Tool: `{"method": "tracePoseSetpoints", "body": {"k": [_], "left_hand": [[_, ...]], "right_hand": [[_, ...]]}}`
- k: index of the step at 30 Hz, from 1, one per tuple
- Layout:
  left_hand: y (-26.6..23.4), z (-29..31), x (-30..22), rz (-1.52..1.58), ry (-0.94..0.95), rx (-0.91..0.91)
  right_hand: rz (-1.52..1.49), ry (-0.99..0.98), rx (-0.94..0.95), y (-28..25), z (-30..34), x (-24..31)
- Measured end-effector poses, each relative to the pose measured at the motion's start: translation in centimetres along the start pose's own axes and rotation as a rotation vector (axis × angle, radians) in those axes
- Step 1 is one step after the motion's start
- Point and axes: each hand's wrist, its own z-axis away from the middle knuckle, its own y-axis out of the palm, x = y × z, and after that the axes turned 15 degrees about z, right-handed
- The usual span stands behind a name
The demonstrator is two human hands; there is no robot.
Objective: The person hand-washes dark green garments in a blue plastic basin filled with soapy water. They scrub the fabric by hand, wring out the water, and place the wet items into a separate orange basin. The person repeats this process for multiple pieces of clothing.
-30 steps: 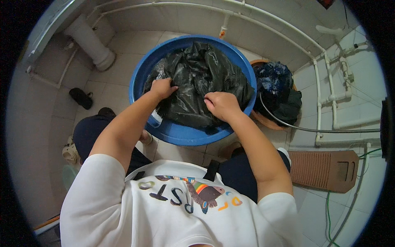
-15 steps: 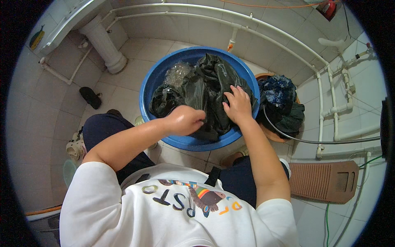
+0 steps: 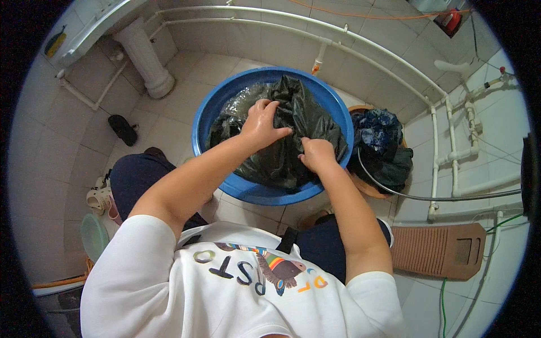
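A round blue basin (image 3: 198, 121) in front of me holds a wet, dark green garment (image 3: 310, 115) heaped in water, with foam or bubbles at its far left. My left hand (image 3: 265, 125) lies over the middle of the cloth, thumb stretched away from the fingers, which touch a raised fold. Just to its right, my right hand (image 3: 318, 153) is closed on a piece of the same garment, fingertips bent into the cloth. The garment's exact kind cannot be made out.
An orange-brown tub (image 3: 372, 188) of dark and blue patterned clothes (image 3: 380, 135) stands right of the basin, a grey hose (image 3: 445, 198) passing over it. A brown washboard (image 3: 434, 252) lies lower right. White pipes (image 3: 383, 70) line the walls. A pedestal (image 3: 145, 62) and black slipper (image 3: 123, 130) are left.
My left hand has moved up and right across the garment, its fingers spreading. My right hand has come down and left, closing on the cloth. The garment's folds have shifted.
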Motion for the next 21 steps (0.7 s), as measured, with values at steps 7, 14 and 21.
{"method": "tracePoseSetpoints", "body": {"k": [7,14,21], "left_hand": [[-0.5,1.2,5.7,0.025,-0.761,0.479],[-3.5,1.0,8.3,0.546,-0.76,0.072],[-4.9,-0.3,5.1,0.96,-0.51,-0.103]], "right_hand": [[0.003,-0.233,0.498,-0.6,-0.2,1.6],[-0.329,-0.015,-0.058,-2.3,1.0,0.4],[-0.053,0.031,-0.151,1.7,1.7,-1.7]]}}
